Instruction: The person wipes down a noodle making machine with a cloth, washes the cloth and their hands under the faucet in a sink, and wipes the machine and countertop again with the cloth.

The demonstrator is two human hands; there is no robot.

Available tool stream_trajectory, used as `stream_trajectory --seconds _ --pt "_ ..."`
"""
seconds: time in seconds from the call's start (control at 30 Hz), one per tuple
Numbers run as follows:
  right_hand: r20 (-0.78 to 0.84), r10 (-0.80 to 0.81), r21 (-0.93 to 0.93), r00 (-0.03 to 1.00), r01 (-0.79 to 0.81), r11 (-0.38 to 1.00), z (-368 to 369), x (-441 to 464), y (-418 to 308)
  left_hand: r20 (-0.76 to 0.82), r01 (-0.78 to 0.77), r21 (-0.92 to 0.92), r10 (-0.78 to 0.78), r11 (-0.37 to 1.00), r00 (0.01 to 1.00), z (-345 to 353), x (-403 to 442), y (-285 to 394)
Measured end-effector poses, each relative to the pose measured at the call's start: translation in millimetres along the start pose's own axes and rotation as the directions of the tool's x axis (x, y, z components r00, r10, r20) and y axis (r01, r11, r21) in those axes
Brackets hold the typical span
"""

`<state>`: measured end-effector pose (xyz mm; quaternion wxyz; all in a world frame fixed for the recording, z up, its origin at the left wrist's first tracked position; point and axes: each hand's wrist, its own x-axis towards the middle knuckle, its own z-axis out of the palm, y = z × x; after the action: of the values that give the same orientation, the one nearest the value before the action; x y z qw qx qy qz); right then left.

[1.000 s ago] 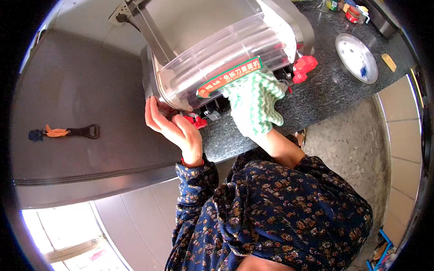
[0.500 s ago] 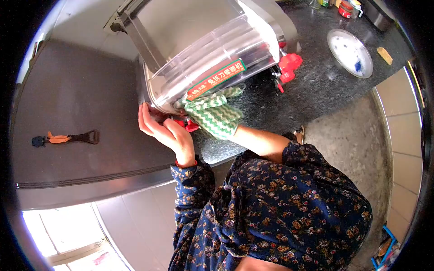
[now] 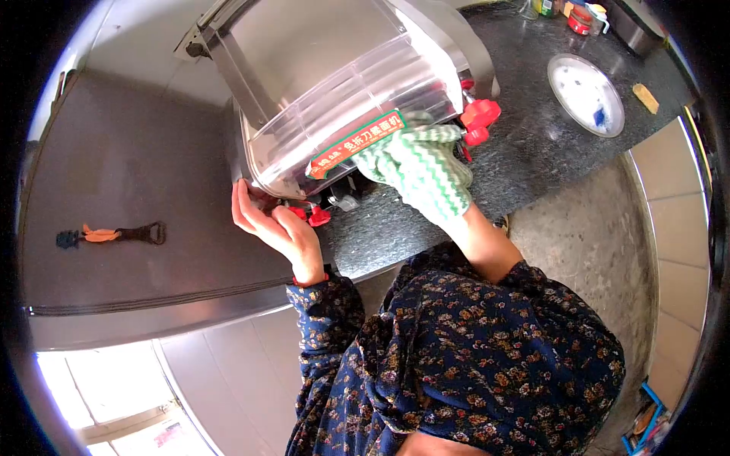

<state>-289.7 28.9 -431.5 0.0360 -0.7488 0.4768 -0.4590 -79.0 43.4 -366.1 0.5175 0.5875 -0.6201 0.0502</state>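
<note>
A steel dough-kneading machine stands on the black counter, with a clear plastic cover and a red-and-green label across its front. My left hand rests against its lower left corner, fingers stretched out and thumb apart, beside the red knobs. A green-and-white striped cloth covers my right hand, which reaches under the cover's lower edge toward the machine's right end. Its fingers are hidden by the cloth and partly by the cover. Close to it is a larger red knob.
On the speckled black counter stand a metal bowl with whitish contents and a blue piece, a yellowish block, and several jars at the back. A dark panel with a bottle opener on it lies left.
My right hand and the striped cloth have slid right along the machine's front, toward the right red knob, uncovering the lower left knobs. My left hand has stayed about where it was.
</note>
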Motion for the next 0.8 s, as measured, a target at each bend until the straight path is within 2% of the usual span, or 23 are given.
stream_trajectory --seconds 0.1,0.17,0.23,0.33,0.43,0.53,0.63,0.8 --pt "0.053 0.052 -0.119 0.997 -0.046 0.992 -1.4 2.2 2.2 -0.006 -0.061 0.044 0.062 0.997 0.998 -1.1 1.1 -4.4" --pt "0.071 0.071 -0.165 0.995 -0.058 0.985 -0.7 3.9 1.6 -0.012 -0.047 0.036 0.047 0.998 0.999 -1.7 1.0 -0.3" --pt "0.088 0.091 -0.195 0.992 -0.072 0.978 0.6 2.6 -3.0 -0.025 0.005 -0.019 -0.006 1.0 1.0 -0.7 2.1 2.3" --pt "0.115 0.13 -0.226 0.985 -0.102 0.969 3.2 -11.1 -13.3 -0.021 -0.035 0.047 0.036 0.998 0.999 -2.6 1.8 -0.9" --pt "0.12 0.148 -0.221 0.982 -0.119 0.968 3.6 -19.3 -22.5 -0.033 -0.047 0.036 0.048 0.998 0.998 -0.5 3.2 1.7" --pt "0.138 0.121 -0.249 0.983 -0.083 0.965 -9.2 -10.2 -18.3 -0.011 -0.056 0.067 0.057 0.996 0.998 -4.2 2.3 0.1" --pt "0.137 0.099 -0.299 0.986 -0.054 0.953 -13.1 -7.1 -13.0 -0.048 -0.02 -0.019 0.019 1.0 0.999 1.3 2.0 3.2" --pt "0.136 0.092 -0.373 0.986 -0.035 0.927 -10.3 -5.1 -10.0 -0.032 -0.043 -0.01 0.042 0.999 0.999 -1.1 -1.5 0.3"
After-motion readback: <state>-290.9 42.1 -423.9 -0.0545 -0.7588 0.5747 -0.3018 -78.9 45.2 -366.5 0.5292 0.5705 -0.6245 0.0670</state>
